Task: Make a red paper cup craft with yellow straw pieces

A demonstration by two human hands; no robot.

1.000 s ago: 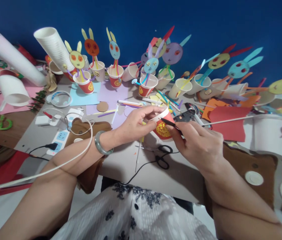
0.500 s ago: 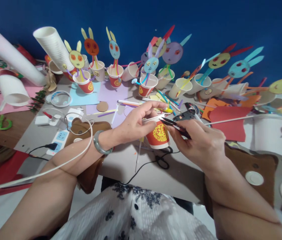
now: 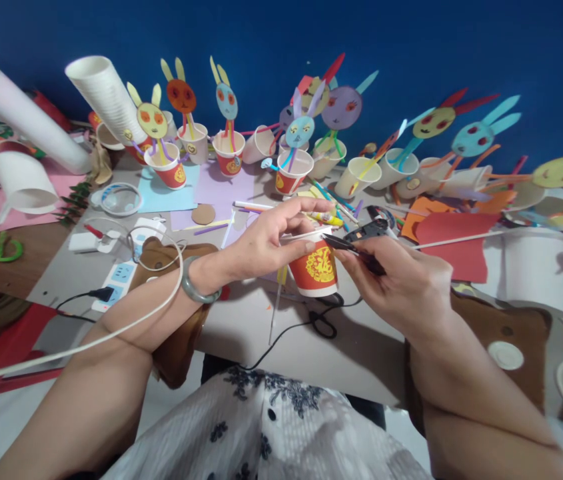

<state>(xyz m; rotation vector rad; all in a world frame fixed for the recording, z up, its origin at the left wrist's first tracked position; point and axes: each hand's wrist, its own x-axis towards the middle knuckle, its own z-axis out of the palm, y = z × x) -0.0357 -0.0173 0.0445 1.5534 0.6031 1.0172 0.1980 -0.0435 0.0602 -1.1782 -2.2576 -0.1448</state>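
My left hand [image 3: 281, 233] is closed round the rim of a red and white paper cup [image 3: 313, 270] with a yellow round emblem. Its thumb presses the near side and the fingers reach over the far side. In my right hand [image 3: 401, 277] is a pair of slim black scissors [image 3: 346, 245], mostly covered by the fingers. Their dark tips touch the cup's white rim, on its right side. The cup stands nearly upright, a little above or on the table; I cannot tell which.
Paper cups with rabbit-faced figures [image 3: 300, 132] line the back by the blue wall. Markers [image 3: 326, 218], red paper [image 3: 454, 247] and a black device [image 3: 371, 230] lie behind my hands. A power strip [image 3: 118, 280], white cable [image 3: 111, 337] and black cord [image 3: 281, 335] are nearby.
The cup has turned slightly and its emblem shows a little more fully. The scissors' tips have closed in on the rim. Both hands stay nearly in place.
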